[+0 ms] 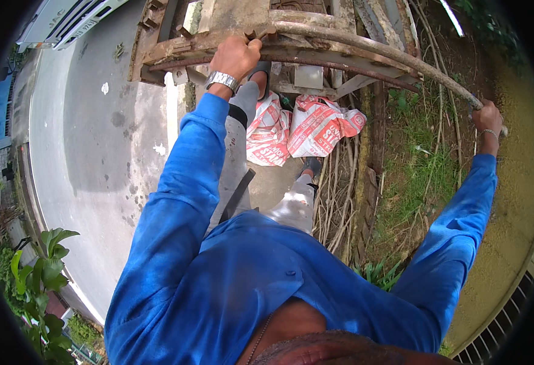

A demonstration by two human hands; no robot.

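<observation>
I look down my blue-sleeved arms from high up. My left hand (238, 56), with a metal watch on the wrist, grips the top of a rusty metal frame (176, 52). My right hand (487, 117) is closed around the far end of a long, dirty curved pole (364, 44) that runs from the frame out to the right. My feet in dark sandals stand below on parts of the frame, one near a red-and-white sack (315, 125).
Grey concrete road (97, 152) lies far below at left. Vines, dry branches and grass (419, 170) fill the ground at right beside a yellowish wall (516, 201). A leafy plant (42, 267) stands lower left; a vehicle roof (66, 21) shows at the upper left.
</observation>
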